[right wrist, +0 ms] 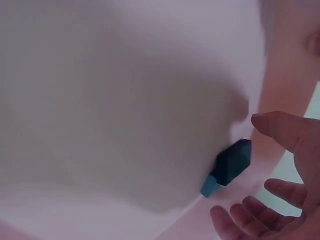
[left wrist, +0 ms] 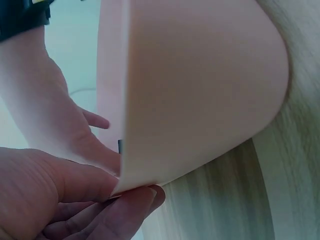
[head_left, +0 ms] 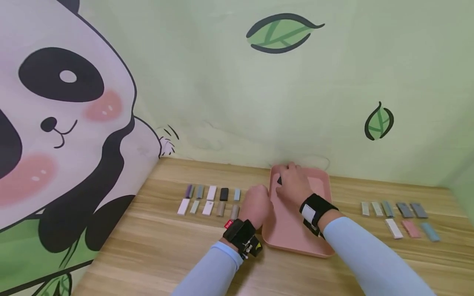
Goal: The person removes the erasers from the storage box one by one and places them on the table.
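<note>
My left hand (head_left: 256,205) holds the side of a pink tray (head_left: 292,230). In the left wrist view, its thumb and fingers pinch the tray's rim. My right hand (head_left: 296,185) reaches into the tray's far left corner. A small dark block (right wrist: 235,162) lies inside, against the tray wall, with a smaller blue piece (right wrist: 211,186) at its end. Around them, the right thumb and fingers are spread, with a visible gap in the right wrist view. The head view shows only a bit of the dark block beside the right hand.
On the wooden table (head_left: 148,255), two rows of small rectangular pieces (head_left: 212,193) in several colours lie left of the tray. Two more rows, with a pink piece (head_left: 411,229) among them, lie to its right. A wall printed with a panda (head_left: 66,135) and leaves rises behind.
</note>
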A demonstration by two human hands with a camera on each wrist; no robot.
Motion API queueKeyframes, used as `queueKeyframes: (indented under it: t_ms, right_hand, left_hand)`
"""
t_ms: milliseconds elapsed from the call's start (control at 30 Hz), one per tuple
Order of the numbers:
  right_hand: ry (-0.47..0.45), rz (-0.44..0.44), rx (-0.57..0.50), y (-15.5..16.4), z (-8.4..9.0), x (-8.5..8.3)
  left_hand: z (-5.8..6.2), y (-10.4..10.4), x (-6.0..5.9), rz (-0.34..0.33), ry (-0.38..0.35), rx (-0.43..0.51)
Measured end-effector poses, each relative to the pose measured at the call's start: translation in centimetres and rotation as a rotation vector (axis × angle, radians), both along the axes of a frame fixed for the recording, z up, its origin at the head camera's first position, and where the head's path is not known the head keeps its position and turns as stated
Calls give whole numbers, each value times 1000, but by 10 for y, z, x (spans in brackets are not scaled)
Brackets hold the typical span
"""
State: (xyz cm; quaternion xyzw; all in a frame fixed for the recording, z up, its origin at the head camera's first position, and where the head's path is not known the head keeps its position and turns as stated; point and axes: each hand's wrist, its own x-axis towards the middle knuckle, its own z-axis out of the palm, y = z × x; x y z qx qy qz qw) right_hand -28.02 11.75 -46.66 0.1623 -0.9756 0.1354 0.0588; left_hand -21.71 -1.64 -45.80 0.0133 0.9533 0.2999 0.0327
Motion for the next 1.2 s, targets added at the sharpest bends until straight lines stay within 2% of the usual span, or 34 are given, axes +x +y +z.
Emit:
queueKeyframes:
  t_ms: [200, 367, 567, 867, 1033, 1200]
  right_hand:
    - [-57, 0, -54, -4, -3, -6]
    - [-12, 39, -103, -1, -2, -8]
    - [18, 70, -101, 6, -8, -11]
    - [-19, 83, -90, 15, -7, -6]
    - [-67, 70, -75, 26, -2, -1]
    - [-67, 49, -107, 38, 6, 8]
  left_hand:
    - [-2, 1, 0, 6, 7, -7]
    - [1, 4, -1, -2, 46, -31]
    - [2, 4, -1, 3, 25, -26]
    - [2, 5, -1, 8, -1, -10]
    - [1, 5, -3, -13, 19, -21]
    - [1, 4, -3, -11, 12, -7]
